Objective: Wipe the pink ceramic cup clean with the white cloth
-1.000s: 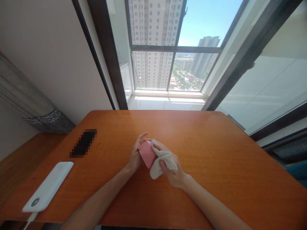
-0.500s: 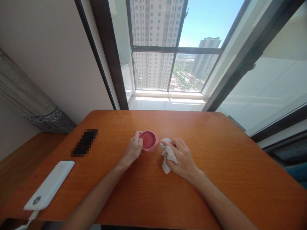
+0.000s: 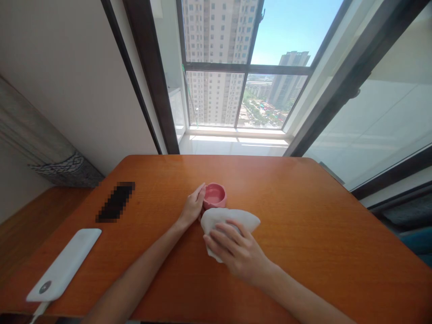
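Note:
A small pink bowl point(image 3: 215, 194) is held at its left side by my left hand point(image 3: 194, 204), whose fingers are closed on the rim and wall. The bowl's inside faces up toward me. My right hand point(image 3: 238, 247) grips a white cloth point(image 3: 232, 216), spread out beneath and ahead of the fingers. The cloth lies just in front of the bowl and covers its lower near edge. Whether cloth and bowl touch is hard to tell.
Both hands work over a brown wooden table point(image 3: 320, 234). To the left lie a white power bank point(image 3: 64, 265) with a cable and a dark pixelated object point(image 3: 115, 202). A window point(image 3: 246, 67) stands beyond the table's far edge.
My right hand has moved left and nearer to me, and the crumpled cloth is now spread wider. The bowl has shifted slightly right with my left hand.

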